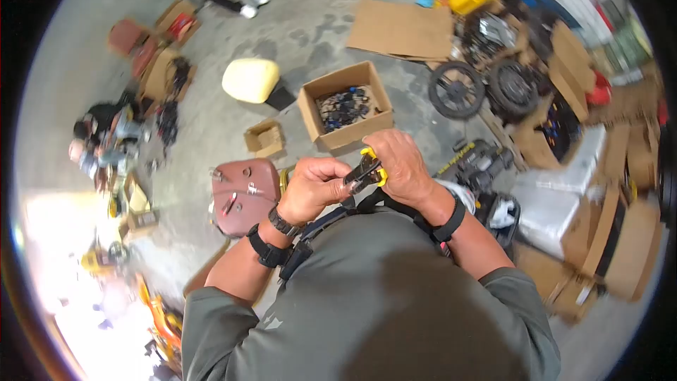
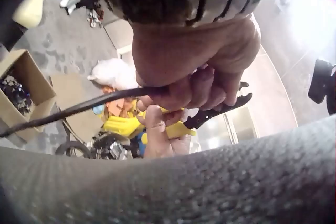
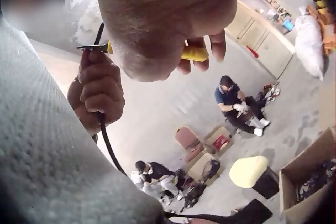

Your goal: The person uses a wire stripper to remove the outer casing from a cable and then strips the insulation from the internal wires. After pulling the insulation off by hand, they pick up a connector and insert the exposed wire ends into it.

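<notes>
My right hand (image 1: pixel 403 169) grips the yellow handles of a pair of wire strippers (image 2: pixel 219 111), whose black notched head points toward my left hand (image 1: pixel 314 187). In my left fingers I hold a black cable (image 2: pixel 79 109); its long part hangs out of the fist, and in the right wrist view a short end of it stands up at the tool's head. Left thumb and fingertips are right at the stripper head. Both hands meet in front of my body, and the part of the cable inside the fist is hidden.
A cardboard box (image 1: pixel 345 134) with dark small parts stands ahead on the floor, beside a cream-topped stool (image 1: pixel 251 80) and a small carton (image 1: pixel 264 139). A red-brown padded seat (image 1: pixel 247 197) is to the left. Wheels (image 1: pixel 456 89) and cartons lie right. Other people sit farther off.
</notes>
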Tool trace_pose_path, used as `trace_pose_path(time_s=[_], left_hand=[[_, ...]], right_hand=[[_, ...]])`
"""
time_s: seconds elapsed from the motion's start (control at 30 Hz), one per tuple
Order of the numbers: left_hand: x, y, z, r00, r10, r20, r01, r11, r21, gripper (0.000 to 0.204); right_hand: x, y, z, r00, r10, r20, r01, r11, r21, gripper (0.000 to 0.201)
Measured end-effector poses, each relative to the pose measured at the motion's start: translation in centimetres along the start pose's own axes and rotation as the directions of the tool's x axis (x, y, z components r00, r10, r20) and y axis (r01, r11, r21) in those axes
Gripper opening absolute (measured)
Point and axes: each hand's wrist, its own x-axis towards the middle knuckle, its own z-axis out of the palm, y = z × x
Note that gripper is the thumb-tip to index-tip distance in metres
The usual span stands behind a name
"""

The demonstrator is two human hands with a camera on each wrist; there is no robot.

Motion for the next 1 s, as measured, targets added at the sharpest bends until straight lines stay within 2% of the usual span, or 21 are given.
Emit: trace_pose_path(time_s=[0.1,0.2,0.33,0.43,0.47,0.57,0.6,0.67,0.7,0.77,0.9,0.93,1.0], left_hand=[[0.1,0.9,2.2,0.996,0.022,-0.081,-0.031,0.993,-0.112,0.015],[-0.4,1.7,4.6,0.985,0.030,-0.171,-0.064,0.979,-0.195,0.014],[-1.7,0.6,5.7,0.916,0.035,-0.399,-0.125,0.971,-0.202,0.014],[-2.6,0.7,6.6,0.752,0.147,-0.642,-0.183,0.983,0.011,0.014],[-2.7,0.6,6.9,0.666,0.194,-0.720,-0.176,0.979,0.100,0.012],[-4.1,-1.2,6.4,0.450,0.337,-0.827,-0.031,0.931,0.363,0.010],[-4.6,-2.0,6.2,0.405,0.349,-0.845,-0.050,0.931,0.360,0.009],[-6.3,-3.3,6.2,0.399,0.292,-0.869,-0.144,0.956,0.255,0.009],[-7.3,-3.4,6.1,0.405,0.268,-0.874,-0.177,0.961,0.213,0.008],[-9.5,-4.2,5.9,0.463,0.270,-0.844,-0.333,0.936,0.117,0.008],[-13.5,-5.7,6.4,0.541,0.285,-0.791,-0.565,0.820,-0.091,0.011],[-14.3,-6.4,6.3,0.547,0.323,-0.773,-0.613,0.783,-0.107,0.016],[-16.1,-7.0,6.5,0.569,0.308,-0.763,-0.631,0.758,-0.165,0.016]], right_hand=[[3.0,2.4,-0.8,0.985,-0.167,0.045,0.160,0.977,0.138,0.059],[5.0,3.9,-0.7,0.948,-0.312,0.055,0.292,0.927,0.235,0.061],[6.6,4.2,0.4,0.898,-0.401,0.179,0.315,0.872,0.374,0.056],[6.3,3.5,1.0,0.867,-0.367,0.337,0.230,0.894,0.384,0.049],[6.2,3.2,1.2,0.843,-0.388,0.374,0.242,0.892,0.382,0.044],[6.1,0.9,1.5,0.757,-0.306,0.577,0.100,0.927,0.360,0.042],[6.0,0.2,1.7,0.730,-0.311,0.609,0.104,0.930,0.351,0.041],[5.7,-1.3,2.3,0.668,-0.300,0.681,0.096,0.942,0.321,0.039],[6.0,-2.2,2.7,0.665,-0.342,0.664,0.141,0.931,0.338,0.040],[5.8,-3.7,3.2,0.643,-0.411,0.646,0.217,0.907,0.361,0.044],[5.4,-6.5,6.0,0.645,-0.587,0.489,0.369,0.800,0.473,0.040],[5.3,-7.1,6.6,0.613,-0.634,0.473,0.391,0.763,0.515,0.057],[5.5,-8.7,7.8,0.588,-0.695,0.413,0.471,0.710,0.524,0.059]])
